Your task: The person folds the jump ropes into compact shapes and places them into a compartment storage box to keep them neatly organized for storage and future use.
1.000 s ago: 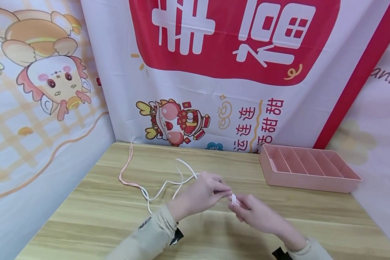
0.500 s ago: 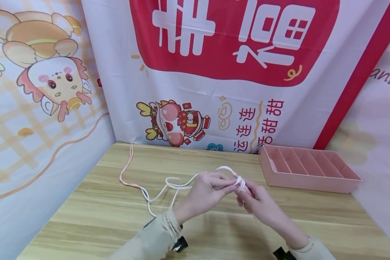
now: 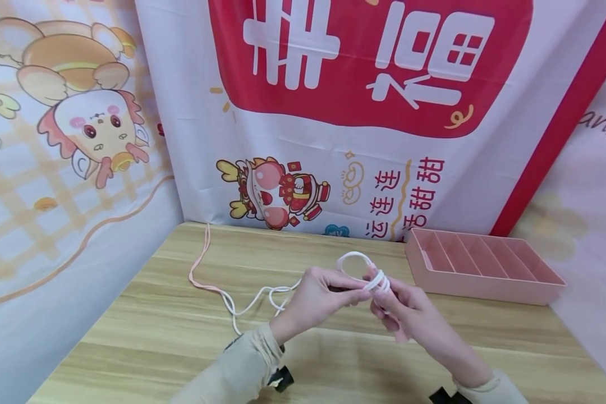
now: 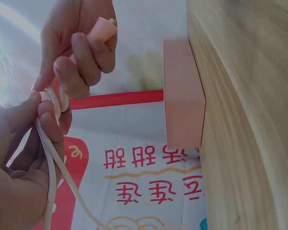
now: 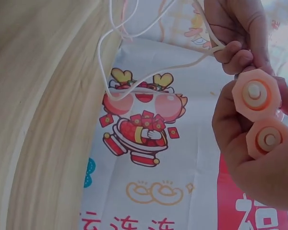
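Note:
My right hand [image 3: 416,314] grips the two pink handles of a jump rope [image 3: 402,335] side by side. In the right wrist view their eight-sided ends [image 5: 257,93] face the camera. White cord [image 3: 380,280] is wound round the handles near my right fingertips. My left hand [image 3: 313,300] pinches the cord right beside these turns, and a small loop [image 3: 352,255] arches up above the fingers. From the left hand the rest of the cord [image 3: 267,290] trails leftward over the table, then turns into a pink stretch [image 3: 194,269] that runs to the back edge.
A pink divided box [image 3: 485,284] stands at the back right of the wooden table [image 3: 182,342]. A printed cloth with red and white patterns [image 3: 298,134] hangs behind the table, and another printed cloth [image 3: 81,224] covers the left side.
Both hands have risen slightly, and more of the pink handles shows below the right hand. A loop of white cord has come up over the handles. The trailing cord has been drawn toward the hands.

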The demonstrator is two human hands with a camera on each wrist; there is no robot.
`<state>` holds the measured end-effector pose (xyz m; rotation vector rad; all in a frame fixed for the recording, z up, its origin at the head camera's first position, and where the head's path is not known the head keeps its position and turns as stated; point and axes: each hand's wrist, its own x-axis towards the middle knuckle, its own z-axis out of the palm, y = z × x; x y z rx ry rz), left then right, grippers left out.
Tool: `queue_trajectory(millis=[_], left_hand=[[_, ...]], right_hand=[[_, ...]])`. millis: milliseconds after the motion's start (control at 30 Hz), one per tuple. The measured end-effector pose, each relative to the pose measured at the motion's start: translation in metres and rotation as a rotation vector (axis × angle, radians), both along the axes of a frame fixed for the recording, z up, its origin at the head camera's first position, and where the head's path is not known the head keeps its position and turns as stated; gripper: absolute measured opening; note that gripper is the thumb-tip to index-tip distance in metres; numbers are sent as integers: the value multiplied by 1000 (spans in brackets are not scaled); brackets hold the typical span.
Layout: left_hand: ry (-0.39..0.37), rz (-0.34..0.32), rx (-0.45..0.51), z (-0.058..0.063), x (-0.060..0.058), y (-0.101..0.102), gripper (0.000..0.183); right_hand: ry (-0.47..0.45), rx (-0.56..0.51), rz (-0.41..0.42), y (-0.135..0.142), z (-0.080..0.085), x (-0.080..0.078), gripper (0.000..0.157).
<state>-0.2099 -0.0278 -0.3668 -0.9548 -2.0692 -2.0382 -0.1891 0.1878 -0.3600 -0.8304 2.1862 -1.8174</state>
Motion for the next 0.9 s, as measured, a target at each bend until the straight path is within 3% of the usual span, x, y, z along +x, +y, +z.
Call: queue_trajectory(millis=[233,433,600,800,900], left_hand=[[183,-7,-24,-2,-1,3,14],[272,-18,-33,-4,-2,4,13],[303,-11,-38,-5,-2,6,12],[457,23,-81,-6,-1,8,12],[517,42,-105,2,5,8,12]], right_hand=[[-84,-36,61,4,1,-1,39],[-118,-49,131,6,3,-3,37],[-140,-40,118,6,4,-3,37],[-106,-36,91,3,2,-2,30],[-82,-30,70,2,0,-2,29]])
